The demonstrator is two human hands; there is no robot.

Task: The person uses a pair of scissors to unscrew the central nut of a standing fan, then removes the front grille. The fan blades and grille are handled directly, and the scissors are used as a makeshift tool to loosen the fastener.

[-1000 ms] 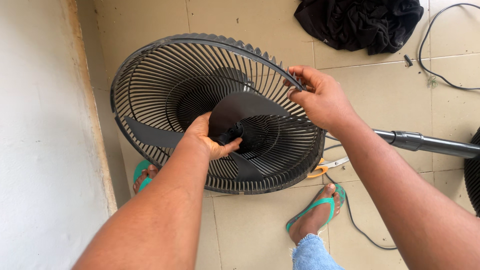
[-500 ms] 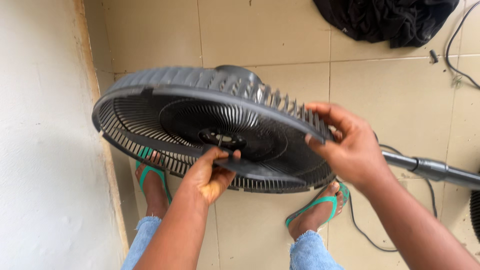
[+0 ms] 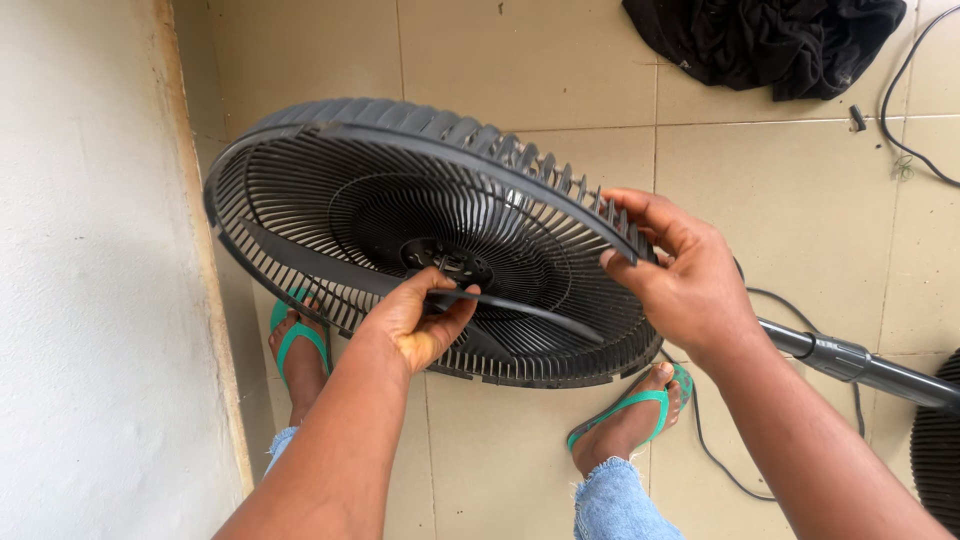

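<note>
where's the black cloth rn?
Head view, top right: the black cloth lies bunched on the tiled floor, beyond the fan guard, beside a black cable.

Even, soft daylight; bright overall, source direction not clear. Pale beige tiled floor (image 3: 800,200) evenly lit, with faint sheen but no hard glare. White plaster wall (image 3: 90,300) at left close to washed out, little texture. Round black plastic fan grille (image 3: 330,190) crisp, ribs separate cleanly; slight softness on its far rim. Shadows weak and diffuse, showing only under the feet and beneath the crumpled black cloth (image 3: 770,40), which reads as near-solid dark. Mild wide-angle stretch toward frame edges.
</note>
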